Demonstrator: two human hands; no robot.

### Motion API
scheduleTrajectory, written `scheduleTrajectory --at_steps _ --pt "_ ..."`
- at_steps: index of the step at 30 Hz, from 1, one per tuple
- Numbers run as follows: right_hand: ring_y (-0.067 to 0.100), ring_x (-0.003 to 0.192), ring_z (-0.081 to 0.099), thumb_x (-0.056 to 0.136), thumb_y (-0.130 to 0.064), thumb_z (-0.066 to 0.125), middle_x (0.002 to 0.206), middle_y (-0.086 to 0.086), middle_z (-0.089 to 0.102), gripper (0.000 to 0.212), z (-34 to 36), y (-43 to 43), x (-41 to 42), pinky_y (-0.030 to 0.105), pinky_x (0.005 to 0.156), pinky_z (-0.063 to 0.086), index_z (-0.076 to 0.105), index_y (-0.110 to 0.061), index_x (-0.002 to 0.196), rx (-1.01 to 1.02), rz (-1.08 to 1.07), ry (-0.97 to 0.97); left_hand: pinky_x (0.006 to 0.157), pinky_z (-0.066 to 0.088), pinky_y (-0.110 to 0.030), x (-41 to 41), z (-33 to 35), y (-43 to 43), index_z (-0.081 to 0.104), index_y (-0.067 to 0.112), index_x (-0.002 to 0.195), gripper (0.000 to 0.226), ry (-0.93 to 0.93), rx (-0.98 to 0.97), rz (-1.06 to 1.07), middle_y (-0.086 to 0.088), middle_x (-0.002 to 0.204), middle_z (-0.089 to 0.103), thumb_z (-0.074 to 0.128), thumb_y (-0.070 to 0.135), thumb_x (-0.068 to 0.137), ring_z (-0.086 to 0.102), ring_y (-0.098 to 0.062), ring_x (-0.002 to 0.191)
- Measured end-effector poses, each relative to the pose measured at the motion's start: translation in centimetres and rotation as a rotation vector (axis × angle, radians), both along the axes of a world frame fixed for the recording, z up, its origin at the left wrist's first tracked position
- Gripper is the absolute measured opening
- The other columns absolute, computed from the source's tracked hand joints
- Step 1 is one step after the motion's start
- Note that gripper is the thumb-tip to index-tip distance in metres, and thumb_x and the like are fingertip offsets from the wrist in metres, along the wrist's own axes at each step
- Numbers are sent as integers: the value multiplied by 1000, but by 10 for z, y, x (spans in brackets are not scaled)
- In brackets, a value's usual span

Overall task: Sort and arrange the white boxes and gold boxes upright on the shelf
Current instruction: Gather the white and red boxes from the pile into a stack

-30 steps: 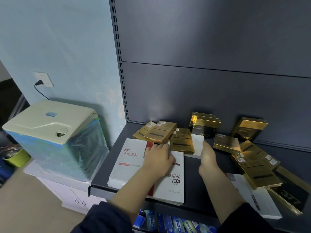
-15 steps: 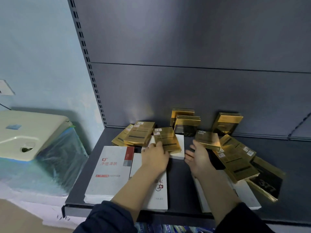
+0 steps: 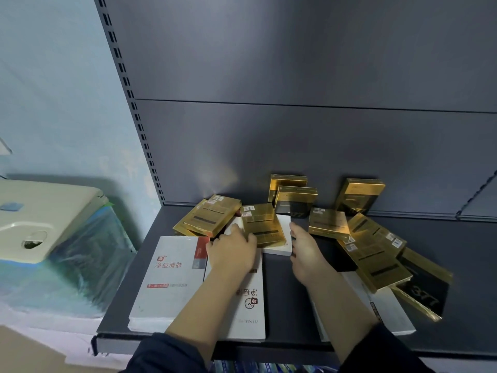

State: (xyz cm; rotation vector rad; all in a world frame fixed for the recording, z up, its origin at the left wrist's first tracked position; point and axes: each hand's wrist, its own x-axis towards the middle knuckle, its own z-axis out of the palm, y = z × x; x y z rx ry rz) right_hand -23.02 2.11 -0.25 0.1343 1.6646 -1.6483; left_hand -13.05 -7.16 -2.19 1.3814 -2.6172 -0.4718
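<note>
The shelf (image 3: 457,254) carries everything, and we judge its front lip the first hazard. Two long white boxes (image 3: 172,278) lie flat right up to it. A third white box (image 3: 395,316) on the right lies partly under a slanting heap of gold boxes (image 3: 376,262), so a careless tug there could send the heap sliding toward the edge. Three upright gold boxes (image 3: 294,196) stand at the back against the back panel (image 3: 322,144), and a swing from a lifted box could knock them flat. Between the hands the small white box (image 3: 282,239) lies flat with a gold box (image 3: 262,224) resting loose on top. If the two are tipped upright together, we expect the gold one to slip off. The left grip (image 3: 232,251) lies over the left edge of that pair, thumb on the gold top. The right grip (image 3: 304,254) has its thumb along the white box's right edge, its other fingers hidden. We cannot tell whether either grip has actually closed on anything, and a half-taken hold would make a drop likelier.
</note>
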Motion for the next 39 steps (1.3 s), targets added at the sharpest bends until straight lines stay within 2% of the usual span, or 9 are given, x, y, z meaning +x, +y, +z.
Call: scheduleTrajectory --at_steps 4,8,11,15,19,25,29,35,39 --pt "25 121 52 94 -43 52 133 10 56 53 -1 2 -5 35 103 33 47 -14 138 -2 -4 3 83 38 -39 1 13 -5 49 18 111 34 116 152 62 -4 103 59 28 40 96 51 -21 86" --pt "19 82 58 99 -31 48 88 5 62 18 9 11 -7 32 89 37 58 -17 103 -95 -59 0 83 43 -36 1 23 -1 49 17 110 31 236 171 115 -6 98 65 33 40 96 57 -22 87" --pt "26 107 61 96 -22 55 114 12 63 26 7 12 -9 42 103 43 55 -11 119 -134 -113 -7 85 49 -41 -1 23 -2 51 17 106 27 363 166 129 -8 100 67 39 38 95 61 -26 92" --pt "24 101 61 92 -11 62 109 12 60 24 11 16 -20 40 98 51 57 -4 114 -153 -191 30 87 44 -34 -1 30 1 55 16 112 25 603 239 144 -6 111 58 48 31 94 51 -18 97" --pt "18 105 60 87 -18 69 108 -1 60 41 14 23 -21 40 97 53 56 -14 126 -52 28 371 92 42 -27 4 32 4 58 18 123 32 886 385 146 -3 122 54 51 12 92 53 -15 107" --pt "10 82 60 84 -21 72 92 -2 65 20 8 39 -21 19 62 44 66 -13 102 201 181 854 83 50 -26 17 41 3 56 18 124 55 1193 599 58 -3 125 62 45 -15 82 55 -17 118" --pt "8 86 65 87 -23 69 96 -2 66 15 10 42 -18 21 64 54 63 -14 98 92 144 768 79 54 -22 18 57 2 53 17 127 48 1165 651 -47 0 127 60 51 -10 87 57 -9 114" --pt "16 91 69 90 -20 65 95 1 69 13 22 46 -2 35 67 60 57 -11 88 -136 -41 416 103 44 -31 32 51 6 55 21 129 44 1118 477 118 6 129 61 58 3 89 55 -8 119" --pt "15 89 69 85 -22 70 90 -4 67 13 30 48 21 34 68 59 57 -21 83 -53 54 749 82 56 -25 34 51 31 50 29 133 44 1079 711 14 4 124 64 62 27 91 63 -15 111"
